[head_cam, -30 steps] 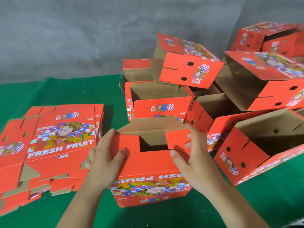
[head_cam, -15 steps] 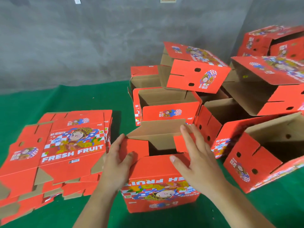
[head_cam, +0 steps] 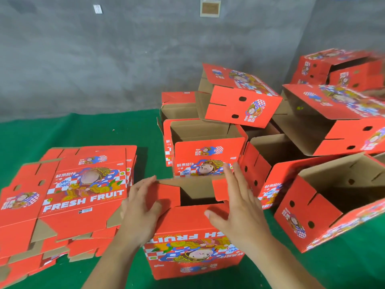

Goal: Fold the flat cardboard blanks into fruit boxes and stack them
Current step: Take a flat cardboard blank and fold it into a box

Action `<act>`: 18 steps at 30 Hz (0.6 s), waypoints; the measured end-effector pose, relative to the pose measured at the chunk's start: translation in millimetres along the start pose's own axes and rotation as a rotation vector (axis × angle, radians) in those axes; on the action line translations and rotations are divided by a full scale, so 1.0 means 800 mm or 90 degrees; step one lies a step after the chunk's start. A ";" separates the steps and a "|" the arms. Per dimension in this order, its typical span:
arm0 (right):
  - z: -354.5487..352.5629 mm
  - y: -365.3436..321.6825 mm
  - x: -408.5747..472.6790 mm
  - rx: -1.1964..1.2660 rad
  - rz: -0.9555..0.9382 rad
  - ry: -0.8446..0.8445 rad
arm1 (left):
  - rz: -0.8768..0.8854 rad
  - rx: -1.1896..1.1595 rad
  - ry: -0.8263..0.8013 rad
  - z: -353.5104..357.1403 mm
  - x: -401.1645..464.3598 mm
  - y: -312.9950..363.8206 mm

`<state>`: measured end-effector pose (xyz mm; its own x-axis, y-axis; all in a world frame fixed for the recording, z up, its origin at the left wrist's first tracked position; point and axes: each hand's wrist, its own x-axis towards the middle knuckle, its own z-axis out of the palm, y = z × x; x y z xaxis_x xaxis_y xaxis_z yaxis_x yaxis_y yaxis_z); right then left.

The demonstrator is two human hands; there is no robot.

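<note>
While half-folded, red box [head_cam: 193, 236], end flaps raised

smooth red-printed outside and raw brown corrugated cardboard inside on the half-folded box [head_cam: 193, 232] under both hands. same printed cardboard, faintly glossy, on the flat blanks [head_cam: 68, 190] left of the grip. matt green felt-like cloth [head_cam: 83, 130] beneath. rough grey concrete wall [head_cam: 125, 59] beyond.

1. A green cloth [head_cam: 79, 130] covers the work surface, reaching back to the wall.
2. A grey concrete wall [head_cam: 125, 59] stands behind it, rough and mottled.
3. A small white tag [head_cam: 98, 8] is on the wall, upper left.
4. A pale square plate with a brownish centre [head_cam: 210, 8] is to the tag's right.
</note>
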<state>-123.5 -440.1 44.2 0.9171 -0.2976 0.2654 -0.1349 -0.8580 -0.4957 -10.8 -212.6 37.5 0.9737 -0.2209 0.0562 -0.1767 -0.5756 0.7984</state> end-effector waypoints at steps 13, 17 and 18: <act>0.003 0.002 -0.014 -0.171 -0.077 -0.002 | 0.077 0.117 0.048 0.009 0.001 -0.009; 0.003 0.000 -0.015 -0.261 -0.078 -0.074 | 0.094 0.086 0.057 0.010 0.001 -0.006; 0.004 -0.003 -0.013 -0.286 -0.071 -0.104 | 0.100 0.087 0.060 0.011 0.002 -0.004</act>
<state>-131.8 -433.7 40.1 0.9771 -0.1555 0.1453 -0.1486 -0.9872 -0.0572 -9.9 -218.2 29.8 0.9406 -0.2452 0.2350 -0.3392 -0.6420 0.6876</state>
